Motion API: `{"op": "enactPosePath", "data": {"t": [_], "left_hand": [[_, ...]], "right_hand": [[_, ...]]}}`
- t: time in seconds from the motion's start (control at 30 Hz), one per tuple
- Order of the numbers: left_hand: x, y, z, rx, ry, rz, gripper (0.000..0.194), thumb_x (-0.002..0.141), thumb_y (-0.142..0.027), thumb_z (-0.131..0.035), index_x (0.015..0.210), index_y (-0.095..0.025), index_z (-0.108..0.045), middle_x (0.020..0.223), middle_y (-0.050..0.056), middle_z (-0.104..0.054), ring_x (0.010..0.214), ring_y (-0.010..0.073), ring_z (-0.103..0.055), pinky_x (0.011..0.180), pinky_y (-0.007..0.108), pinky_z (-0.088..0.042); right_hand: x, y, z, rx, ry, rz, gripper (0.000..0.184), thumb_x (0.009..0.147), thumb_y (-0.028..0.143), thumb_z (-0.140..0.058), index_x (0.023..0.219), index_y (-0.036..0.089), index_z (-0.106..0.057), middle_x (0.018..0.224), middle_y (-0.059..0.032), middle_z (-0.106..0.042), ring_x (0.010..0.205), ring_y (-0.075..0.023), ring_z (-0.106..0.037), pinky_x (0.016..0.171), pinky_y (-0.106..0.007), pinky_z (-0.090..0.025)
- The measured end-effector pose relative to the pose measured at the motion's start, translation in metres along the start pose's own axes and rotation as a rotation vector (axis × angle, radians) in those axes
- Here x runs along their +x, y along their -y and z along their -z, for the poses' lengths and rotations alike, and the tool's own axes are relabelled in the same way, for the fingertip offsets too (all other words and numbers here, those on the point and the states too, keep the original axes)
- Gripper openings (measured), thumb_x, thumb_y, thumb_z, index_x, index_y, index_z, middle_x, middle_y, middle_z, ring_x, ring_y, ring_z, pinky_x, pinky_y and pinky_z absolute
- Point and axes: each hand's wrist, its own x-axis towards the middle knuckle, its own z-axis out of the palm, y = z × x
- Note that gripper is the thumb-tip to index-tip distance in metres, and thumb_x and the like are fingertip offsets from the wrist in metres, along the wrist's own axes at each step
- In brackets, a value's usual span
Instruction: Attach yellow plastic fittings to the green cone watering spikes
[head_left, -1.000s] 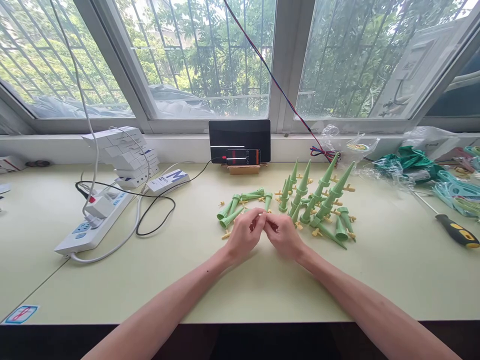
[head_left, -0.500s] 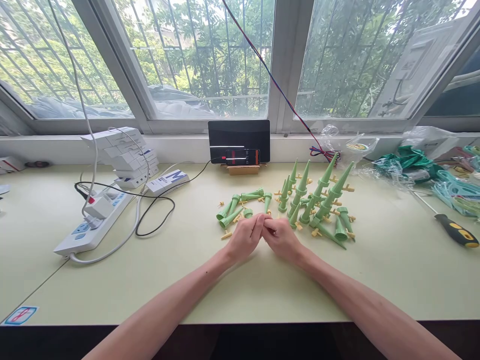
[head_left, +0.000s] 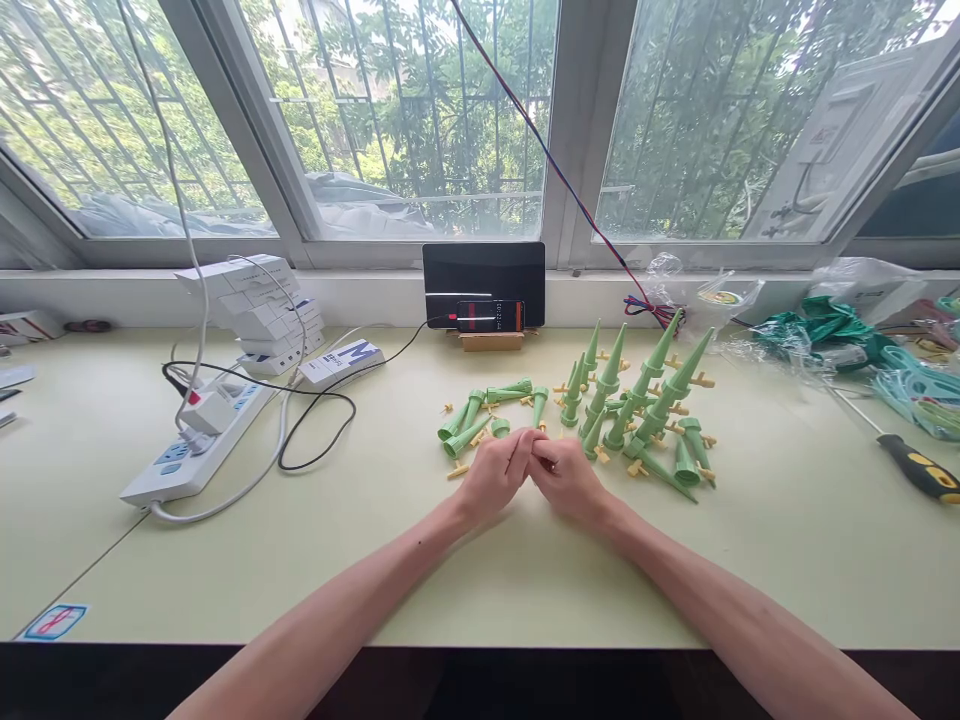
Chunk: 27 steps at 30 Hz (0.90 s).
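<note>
My left hand (head_left: pixel 495 470) and my right hand (head_left: pixel 566 472) meet over the table, knuckles touching and fingers curled inward. Whatever they may hold is hidden by the fingers. Just behind them lie loose green plastic cones (head_left: pixel 466 437) with small yellow valve pieces (head_left: pixel 457 470) among them; one green cone (head_left: pixel 539 405) points down toward my fingertips. Right of my right hand stands a cluster of green spikes (head_left: pixel 649 395), several stacked into one another, with yellow valves sticking out of their sides. A few more cones (head_left: pixel 686 462) lie or lean at the cluster's near edge.
To the left are a power strip (head_left: pixel 199 460) with cables and stacked white boxes (head_left: pixel 262 310). A phone (head_left: pixel 491 316) leans on a dark tablet (head_left: pixel 484 262) at the back. On the right lie a screwdriver (head_left: pixel 919 468) and plastic bags (head_left: pixel 814 335). The table's front edge (head_left: pixel 570 645) is near.
The whole view has shifted slightly, so things appear a little farther right. My hands stay together in nearly the same pose; the cones and spikes have not visibly moved.
</note>
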Motion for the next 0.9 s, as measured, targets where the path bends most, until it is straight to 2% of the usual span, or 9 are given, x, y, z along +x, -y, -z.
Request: {"op": "enactPosePath", "data": {"t": [0.27, 0.63, 0.73, 0.8, 0.9], "left_hand": [[-0.001, 0.0, -0.001, -0.013, -0.011, 0.004, 0.044, 0.102, -0.034, -0.031, 0.086, -0.018, -0.068, 0.049, -0.005, -0.044, 0.047, 0.0087, -0.043, 0.053, 0.021, -0.037], [-0.002, -0.002, -0.003, -0.011, -0.02, -0.01, 0.041, 0.101, -0.031, -0.032, 0.077, -0.017, -0.063, 0.049, -0.005, -0.047, 0.046, 0.0078, -0.044, 0.051, 0.02, -0.039], [0.0, 0.001, -0.001, 0.029, 0.001, -0.046, 0.038, 0.1, -0.031, -0.034, 0.081, -0.018, -0.064, 0.051, -0.004, -0.049, 0.046, 0.0082, -0.045, 0.05, 0.02, -0.039], [0.003, 0.004, 0.004, 0.084, 0.015, -0.081, 0.032, 0.099, -0.03, -0.037, 0.088, -0.018, -0.065, 0.053, -0.004, -0.052, 0.047, 0.0086, -0.046, 0.051, 0.021, -0.04], [0.01, 0.011, 0.014, 0.165, -0.087, -0.096, 0.023, 0.096, -0.032, -0.046, 0.099, -0.021, -0.066, 0.052, -0.005, -0.052, 0.045, 0.0094, -0.046, 0.05, 0.021, -0.04]], "right_hand": [[0.0, 0.005, 0.003, 0.015, 0.027, -0.022, 0.041, 0.094, 0.024, -0.043, 0.058, 0.017, -0.061, 0.057, -0.0007, -0.063, 0.044, -0.0078, -0.044, 0.046, -0.022, -0.033], [0.0, 0.006, 0.004, 0.014, 0.001, 0.013, 0.04, 0.092, 0.02, -0.044, 0.055, 0.017, -0.059, 0.051, 0.0004, -0.059, 0.043, -0.0074, -0.042, 0.045, -0.02, -0.032], [0.001, 0.003, 0.005, -0.003, -0.014, 0.036, 0.038, 0.091, 0.019, -0.045, 0.055, 0.017, -0.056, 0.05, 0.0012, -0.053, 0.045, -0.0079, -0.04, 0.046, -0.021, -0.031], [0.002, 0.002, 0.005, -0.034, -0.028, 0.036, 0.037, 0.091, 0.022, -0.045, 0.055, 0.018, -0.052, 0.048, 0.003, -0.046, 0.045, -0.0079, -0.034, 0.046, -0.022, -0.028], [0.003, 0.001, 0.006, -0.085, -0.054, -0.007, 0.04, 0.093, 0.029, -0.048, 0.055, 0.019, -0.041, 0.049, 0.0057, -0.033, 0.048, -0.008, -0.025, 0.047, -0.024, -0.024]]}}
